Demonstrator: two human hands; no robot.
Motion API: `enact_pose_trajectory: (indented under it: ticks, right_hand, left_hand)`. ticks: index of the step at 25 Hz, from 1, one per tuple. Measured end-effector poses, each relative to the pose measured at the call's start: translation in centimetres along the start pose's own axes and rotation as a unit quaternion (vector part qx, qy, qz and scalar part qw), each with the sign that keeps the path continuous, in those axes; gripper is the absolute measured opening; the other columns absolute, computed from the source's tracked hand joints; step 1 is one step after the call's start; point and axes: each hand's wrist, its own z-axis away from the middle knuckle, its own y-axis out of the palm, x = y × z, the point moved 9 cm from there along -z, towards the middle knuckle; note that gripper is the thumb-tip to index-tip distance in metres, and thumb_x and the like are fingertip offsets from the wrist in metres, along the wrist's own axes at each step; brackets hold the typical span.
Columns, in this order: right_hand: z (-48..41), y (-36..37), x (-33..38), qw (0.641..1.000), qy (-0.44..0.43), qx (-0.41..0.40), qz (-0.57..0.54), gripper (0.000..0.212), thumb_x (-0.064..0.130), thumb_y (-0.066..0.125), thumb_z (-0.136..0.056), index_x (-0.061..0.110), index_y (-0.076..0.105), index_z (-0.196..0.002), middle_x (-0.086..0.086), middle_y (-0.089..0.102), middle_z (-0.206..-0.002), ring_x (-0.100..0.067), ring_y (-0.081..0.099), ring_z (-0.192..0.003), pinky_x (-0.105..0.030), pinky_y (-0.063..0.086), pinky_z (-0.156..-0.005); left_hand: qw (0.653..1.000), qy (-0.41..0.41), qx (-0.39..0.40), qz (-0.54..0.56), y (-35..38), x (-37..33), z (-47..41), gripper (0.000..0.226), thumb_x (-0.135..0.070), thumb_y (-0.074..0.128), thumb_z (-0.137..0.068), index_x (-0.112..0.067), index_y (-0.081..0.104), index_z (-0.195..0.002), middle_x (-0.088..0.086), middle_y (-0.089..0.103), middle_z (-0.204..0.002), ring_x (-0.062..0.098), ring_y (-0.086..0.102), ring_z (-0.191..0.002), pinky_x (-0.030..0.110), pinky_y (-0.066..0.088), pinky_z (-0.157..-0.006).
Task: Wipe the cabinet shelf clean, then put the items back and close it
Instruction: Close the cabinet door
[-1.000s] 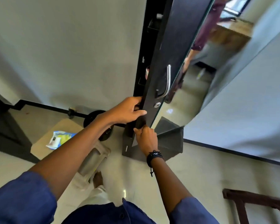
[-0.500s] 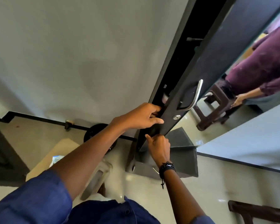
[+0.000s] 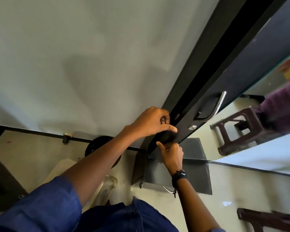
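Your left hand (image 3: 152, 121) grips the dark cabinet door (image 3: 241, 64) by its edge. Your right hand (image 3: 172, 153) grips its bottom corner, above a glossy pale floor (image 3: 233, 190), beside a plain wall (image 3: 74, 56).

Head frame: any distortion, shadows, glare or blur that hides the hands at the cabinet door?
Head view: wide-angle bends the cabinet door edges; soft shadows lie on the wall; left hand and right hand read sharp; the mirror panel reflects a stool; one small glare spot on the floor.

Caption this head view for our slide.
Left hand and right hand grip the black cabinet door by its edge, curved silver handle untouched.
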Motion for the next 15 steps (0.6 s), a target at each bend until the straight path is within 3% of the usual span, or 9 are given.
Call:
enact_pose_trajectory:
  ticks: [5,9,12,15]
  right_hand:
    - [-2.0,0.4,0.7,1.000,0.002,-0.002,0.002,0.051,0.047,0.064,-0.086,0.010,0.055,-0.052,-0.001,0.056,-0.056,-0.021,0.046,-0.055,-0.027,0.031,-0.057]
    - [-2.9,0.5,1.2,1.000,0.007,-0.007,-0.003,0.048,0.045,0.063,-0.087,0.003,0.065,-0.065,-0.002,0.058,-0.061,-0.021,0.049,-0.058,-0.026,0.036,-0.059]
    - [-3.5,0.3,1.7,1.000,0.003,-0.008,0.006,0.046,0.043,0.060,-0.089,0.004,0.063,-0.065,-0.003,0.058,-0.063,-0.022,0.049,-0.060,-0.026,0.034,-0.056]
    - [-3.7,0.8,3.1,0.999,-0.024,0.041,0.021,0.045,0.039,0.057,-0.092,0.005,0.056,-0.062,-0.005,0.058,-0.063,-0.025,0.052,-0.061,-0.027,0.034,-0.051]
  left_hand:
    - [1.000,-0.005,-0.017,-0.024,-0.9,0.9,-1.8,0.040,-0.055,0.075,-0.067,-0.017,0.066,-0.074,-0.003,0.067,-0.069,0.012,0.064,-0.066,0.031,0.057,-0.066]
    - [0.998,-0.011,-0.039,-0.056,-1.5,1.3,-2.5,0.042,-0.058,0.071,-0.069,-0.017,0.066,-0.069,-0.005,0.064,-0.061,0.010,0.058,-0.056,0.024,0.050,-0.058]
    - [0.994,-0.005,-0.052,-0.094,-2.0,0.9,-2.8,0.046,-0.062,0.068,-0.069,-0.016,0.067,-0.065,-0.006,0.062,-0.058,0.009,0.056,-0.054,0.025,0.050,-0.058]
    - [0.991,0.014,-0.042,-0.129,-2.9,0.1,-3.3,0.047,-0.064,0.065,-0.072,-0.018,0.071,-0.070,-0.007,0.067,-0.064,0.008,0.060,-0.059,0.029,0.054,-0.064]
